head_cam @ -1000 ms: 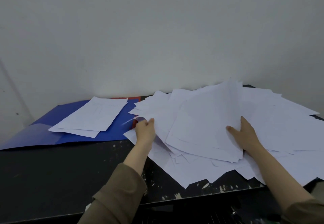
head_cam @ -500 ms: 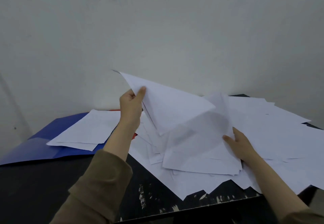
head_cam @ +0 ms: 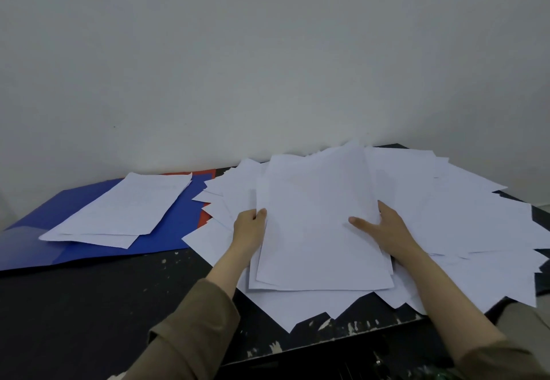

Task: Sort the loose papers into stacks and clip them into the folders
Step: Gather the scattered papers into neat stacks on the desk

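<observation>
Head view: left hand (head_cam: 248, 227) grips the left edge of a small paper stack (head_cam: 321, 230), right hand (head_cam: 384, 227) holds its right edge, thumb on top. Stack lies on the loose paper pile (head_cam: 476, 230), right of the blue folder (head_cam: 175, 230) on the black worktop (head_cam: 89, 305). Sorted sheets (head_cam: 125, 210) lie on the folder.

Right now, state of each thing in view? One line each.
Blue folder: open flat, small paper stack on it.
Small stack: roughly squared, untouched.
Red folder: mostly hidden under the blue folder and papers.
Loose pile: fanned out, unsorted.
Held stack: on the pile, gripped at both sides.
Left hand: grips its left edge.
Right hand: grips its right edge, thumb on top.
</observation>
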